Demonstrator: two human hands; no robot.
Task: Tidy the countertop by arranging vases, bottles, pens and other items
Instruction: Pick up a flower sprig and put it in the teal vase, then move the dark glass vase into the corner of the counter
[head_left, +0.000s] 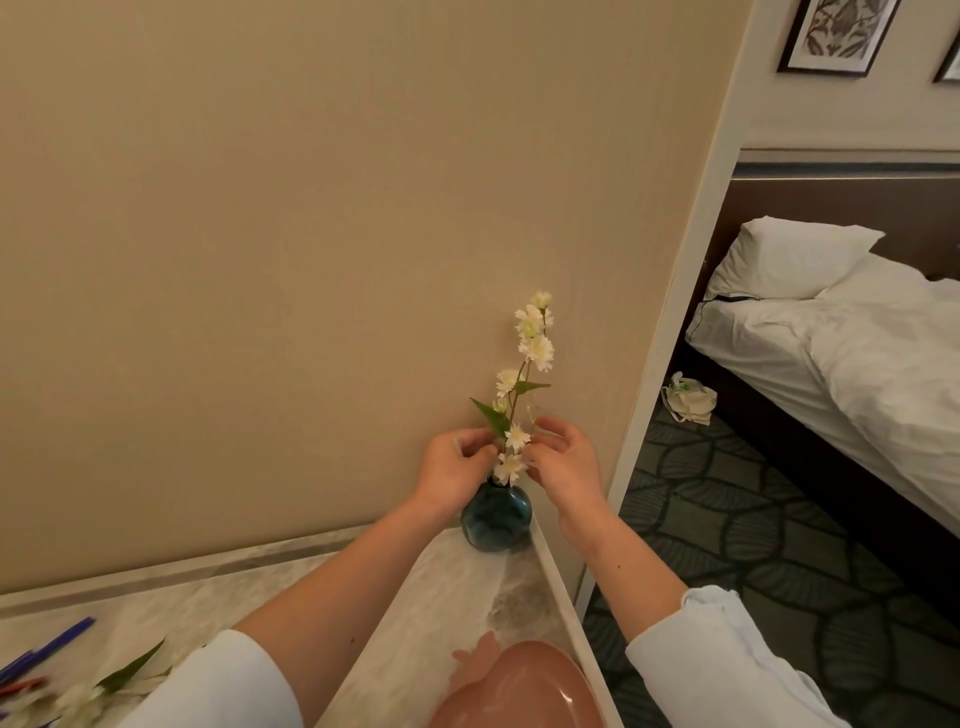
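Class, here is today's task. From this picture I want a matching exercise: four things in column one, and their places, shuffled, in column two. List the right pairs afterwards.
Column one
1. white flower sprig
2. pink dish
3. blue pens
4. white pillow

Column two
A. lying on the countertop, at the picture's left edge
B. on the bed
C. standing in the teal vase, pinched by the left hand and right hand
D. on the countertop, at the picture's bottom edge

Pairs: 1-C, 2-D, 3-A, 4-B
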